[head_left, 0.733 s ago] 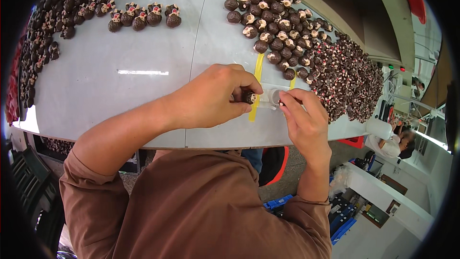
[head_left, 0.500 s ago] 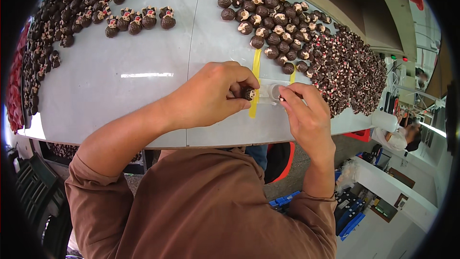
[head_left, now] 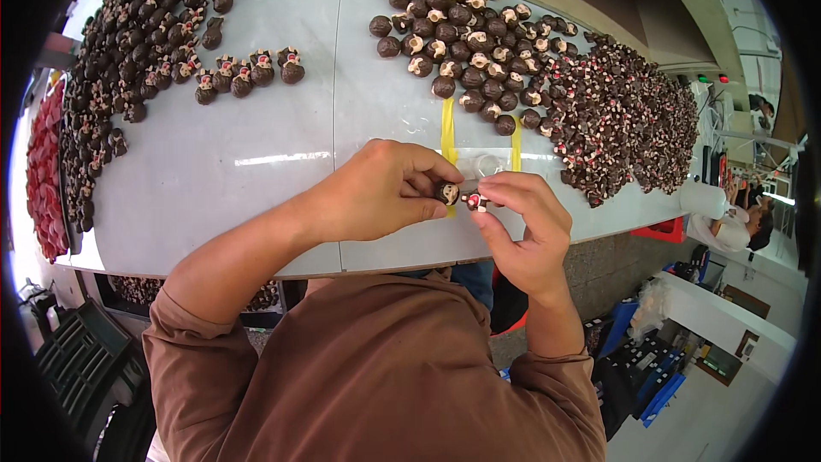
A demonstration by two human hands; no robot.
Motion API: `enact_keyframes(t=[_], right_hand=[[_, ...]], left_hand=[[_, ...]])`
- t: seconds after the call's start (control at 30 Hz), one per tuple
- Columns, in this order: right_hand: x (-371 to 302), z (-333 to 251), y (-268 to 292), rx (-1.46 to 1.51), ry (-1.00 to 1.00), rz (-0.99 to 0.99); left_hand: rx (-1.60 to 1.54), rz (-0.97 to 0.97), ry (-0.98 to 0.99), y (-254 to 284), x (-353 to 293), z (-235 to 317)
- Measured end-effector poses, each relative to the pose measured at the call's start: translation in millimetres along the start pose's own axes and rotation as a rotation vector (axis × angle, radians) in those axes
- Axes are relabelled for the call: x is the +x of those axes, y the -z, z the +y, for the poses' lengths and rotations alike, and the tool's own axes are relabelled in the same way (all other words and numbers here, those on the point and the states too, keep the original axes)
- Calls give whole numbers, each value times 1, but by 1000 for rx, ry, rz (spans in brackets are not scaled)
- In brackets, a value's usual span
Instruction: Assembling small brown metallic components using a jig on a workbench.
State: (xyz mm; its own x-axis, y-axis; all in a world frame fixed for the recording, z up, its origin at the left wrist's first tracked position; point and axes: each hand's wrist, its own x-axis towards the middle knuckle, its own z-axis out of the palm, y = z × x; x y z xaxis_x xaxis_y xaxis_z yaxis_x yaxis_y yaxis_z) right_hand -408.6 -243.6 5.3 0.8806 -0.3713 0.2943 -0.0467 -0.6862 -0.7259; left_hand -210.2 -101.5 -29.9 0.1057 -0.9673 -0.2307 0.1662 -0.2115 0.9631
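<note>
Between the thumb and fingers of my left hand (head_left: pixel 380 192) is a round dark-brown figurine head (head_left: pixel 446 193) with a cream face. My right hand (head_left: pixel 530 227) pinches a small figurine body (head_left: pixel 475 200) in brown and cream with a red patch. The two pieces are close together, near the table's front edge; whether they touch I cannot tell. Just beyond my fingers stands a small clear round container (head_left: pixel 487 166) on the table, between two yellow tape strips (head_left: pixel 448 130).
A heap of round brown heads (head_left: pixel 462 30) lies at the back, beside a large pile of small bodies (head_left: pixel 629 111) at right. Joined figurines (head_left: pixel 242 77) stand in a short row at left, near a bigger mass of them (head_left: pixel 158 34). Another person (head_left: pixel 731 227) sits far right.
My right hand has come left and nearer, away from the clear container, bringing the small body close to the head in my left hand. The whole view has shifted slightly.
</note>
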Motion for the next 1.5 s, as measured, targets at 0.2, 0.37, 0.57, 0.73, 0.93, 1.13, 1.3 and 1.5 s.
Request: enact_keyframes(t=[0.2,0.37,0.57,0.73,0.93,1.13,1.3,1.5], right_hand=[[3,1,-7,-33,15,3],[5,0,-9,-49,34,-2],[1,1,-6,-48,12,-38],[2,1,-5,24,-41,-22],[-2,5,-4,75,-11,-87],[-10,11,-9,213,-157,16],[-29,25,17,168,-232,189],[-31,43,48,-120,-256,307]], left_hand=[[13,-15,-3,1,0,1],[3,-22,-2,2,-1,-1],[5,-68,60,3,1,4],[235,-10,-133,-1,-3,7],[250,-66,-232,-1,-2,3],[327,-81,-259,-2,-2,8],[667,108,-491,2,3,2],[768,270,-604,6,3,3]])
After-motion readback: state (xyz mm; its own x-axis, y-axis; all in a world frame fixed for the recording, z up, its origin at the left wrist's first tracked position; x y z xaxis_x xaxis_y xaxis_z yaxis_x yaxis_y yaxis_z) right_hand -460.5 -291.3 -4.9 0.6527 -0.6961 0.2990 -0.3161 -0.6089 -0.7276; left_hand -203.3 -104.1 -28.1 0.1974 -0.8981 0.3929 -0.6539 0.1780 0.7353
